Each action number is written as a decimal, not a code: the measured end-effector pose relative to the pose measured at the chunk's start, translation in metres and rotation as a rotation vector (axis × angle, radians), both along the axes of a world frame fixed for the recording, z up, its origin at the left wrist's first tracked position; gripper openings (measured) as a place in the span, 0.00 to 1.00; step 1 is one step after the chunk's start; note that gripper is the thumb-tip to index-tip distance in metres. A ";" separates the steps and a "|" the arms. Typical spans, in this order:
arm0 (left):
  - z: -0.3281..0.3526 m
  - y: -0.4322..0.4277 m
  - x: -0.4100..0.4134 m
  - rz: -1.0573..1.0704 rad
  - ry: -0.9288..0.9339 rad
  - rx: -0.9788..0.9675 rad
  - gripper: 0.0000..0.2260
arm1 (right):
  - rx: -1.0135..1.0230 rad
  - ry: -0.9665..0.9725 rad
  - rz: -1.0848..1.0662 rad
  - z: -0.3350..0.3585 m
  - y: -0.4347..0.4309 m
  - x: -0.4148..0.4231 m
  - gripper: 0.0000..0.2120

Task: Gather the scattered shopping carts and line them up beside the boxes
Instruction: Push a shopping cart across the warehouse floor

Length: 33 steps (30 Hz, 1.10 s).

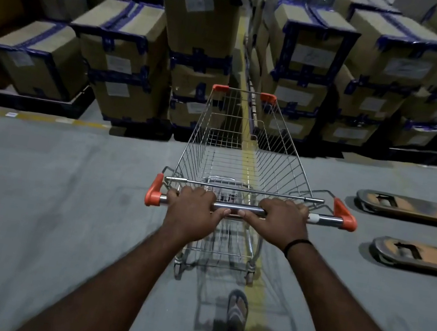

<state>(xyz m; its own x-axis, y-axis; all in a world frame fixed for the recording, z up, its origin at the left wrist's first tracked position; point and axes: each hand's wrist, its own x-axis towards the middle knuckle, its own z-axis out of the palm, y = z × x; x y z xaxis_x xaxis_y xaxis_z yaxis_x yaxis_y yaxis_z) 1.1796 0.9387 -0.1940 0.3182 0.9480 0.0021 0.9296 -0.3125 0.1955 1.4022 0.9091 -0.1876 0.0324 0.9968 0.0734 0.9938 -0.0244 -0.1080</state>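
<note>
A wire shopping cart (239, 151) with orange corner caps stands on the grey floor straight ahead of me, its basket empty. Its front end points into the narrow gap between two stacks of cardboard boxes (130, 65). My left hand (192, 212) grips the metal push bar (239, 208) left of its middle. My right hand (280, 221), with a black band on the wrist, grips the same bar right of its middle. No other cart is in view.
Taped brown boxes on black pallets (24, 100) fill the back on both sides of the gap. The two forks of a pallet jack (416, 208) lie on the floor at the right. A yellow floor line (248, 167) runs under the cart. My sandalled foot (237, 308) is behind it.
</note>
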 end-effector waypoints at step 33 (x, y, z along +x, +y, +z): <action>0.010 0.280 0.148 0.298 -0.042 -0.050 0.23 | -0.071 0.014 0.217 0.000 0.345 0.140 0.29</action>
